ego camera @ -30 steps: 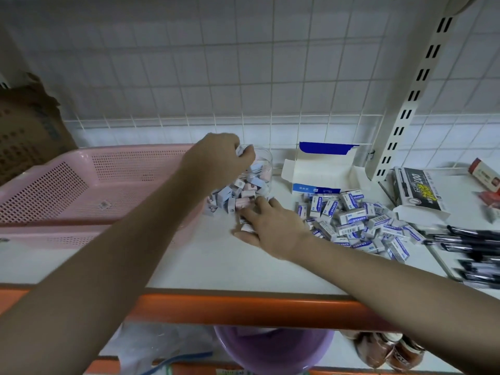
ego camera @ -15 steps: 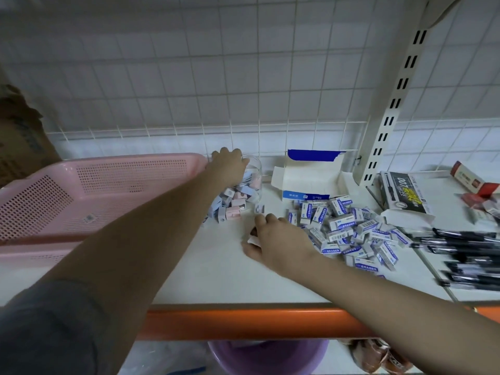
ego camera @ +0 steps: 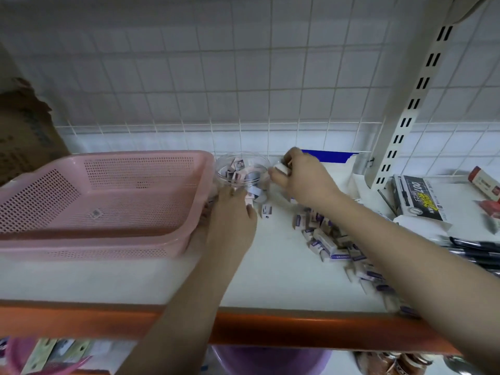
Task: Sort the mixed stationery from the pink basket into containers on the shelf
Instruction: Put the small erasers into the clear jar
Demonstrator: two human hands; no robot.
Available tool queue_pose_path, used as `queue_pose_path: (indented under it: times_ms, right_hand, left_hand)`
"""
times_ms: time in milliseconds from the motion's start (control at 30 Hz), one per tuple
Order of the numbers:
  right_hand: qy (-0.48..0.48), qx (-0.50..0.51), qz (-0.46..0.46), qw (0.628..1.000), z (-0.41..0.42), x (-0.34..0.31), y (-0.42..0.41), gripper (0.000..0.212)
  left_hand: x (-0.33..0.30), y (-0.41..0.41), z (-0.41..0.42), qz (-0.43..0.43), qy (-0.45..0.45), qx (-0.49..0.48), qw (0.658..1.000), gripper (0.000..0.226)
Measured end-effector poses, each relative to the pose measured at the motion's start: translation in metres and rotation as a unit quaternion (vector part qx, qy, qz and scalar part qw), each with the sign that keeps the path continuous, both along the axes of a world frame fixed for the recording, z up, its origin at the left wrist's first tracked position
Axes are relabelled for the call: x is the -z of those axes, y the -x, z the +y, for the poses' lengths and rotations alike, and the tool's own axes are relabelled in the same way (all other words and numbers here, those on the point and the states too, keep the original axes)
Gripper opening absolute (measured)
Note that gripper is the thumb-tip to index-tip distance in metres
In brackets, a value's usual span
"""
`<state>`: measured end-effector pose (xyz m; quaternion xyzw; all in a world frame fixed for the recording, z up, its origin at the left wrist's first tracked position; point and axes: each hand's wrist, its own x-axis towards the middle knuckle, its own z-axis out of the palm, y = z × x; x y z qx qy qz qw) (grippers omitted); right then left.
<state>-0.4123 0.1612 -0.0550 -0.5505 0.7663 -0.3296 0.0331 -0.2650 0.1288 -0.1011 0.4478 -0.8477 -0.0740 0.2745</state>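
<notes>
Here, right hand [ego camera: 303,177] pinching eraser [ego camera: 280,168], beside jar [ego camera: 243,171]

I see the jar [ego camera: 241,169] on the shelf [ego camera: 273,280], erasers inside it. Touching the jar's left side sits the basket [ego camera: 102,204]. Right of the jar lies a heap of boxed erasers [ego camera: 330,239], an open carton [ego camera: 341,165] behind them; farther right of the jar, a pen box [ego camera: 419,198] and loose pens [ego camera: 476,247]

Setting: we read a stationery shop | slotted shelf upright [ego camera: 414,104] | wire-grid back panel [ego camera: 189,77] | heaps of boxed erasers [ego camera: 332,244] | pens [ego camera: 473,247] | orange-edged shelf [ego camera: 270,328]
</notes>
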Motion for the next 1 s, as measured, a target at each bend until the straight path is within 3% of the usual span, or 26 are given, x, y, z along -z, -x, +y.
queue_pose_path:
  times_ms: [300,433,567,767,900,1000]
  right_hand:
    - [0.091,-0.115,-0.005,0.989,-0.075,-0.022,-0.01,0.03]
    - [0.068,-0.138,-0.005,0.988,-0.098,-0.008,-0.021,0.033]
    - [-0.022,-0.128,0.095,0.987,-0.111,0.016,-0.017,0.038]
    - [-0.108,-0.238,0.058,0.963,-0.103,0.004,-0.011,0.03]
    - [-0.135,-0.268,-0.032,0.953,-0.095,-0.006,-0.014,0.037]
    - [-0.122,-0.258,0.013,0.958,-0.097,-0.004,-0.013,0.039]
  left_hand:
    - [0.012,-0.001,-0.024,-0.132,-0.095,-0.111,0.98,0.077]
    - [0.018,-0.001,-0.027,-0.156,-0.045,-0.128,0.978,0.068]
    - [0.017,-0.007,-0.021,-0.159,-0.055,-0.089,0.982,0.055]
    - [0.016,-0.02,0.001,-0.12,-0.068,-0.045,0.989,0.049]
    - [0.019,-0.024,0.007,-0.112,-0.083,-0.03,0.99,0.052]
    - [0.022,-0.024,0.007,-0.119,-0.081,-0.046,0.989,0.06]
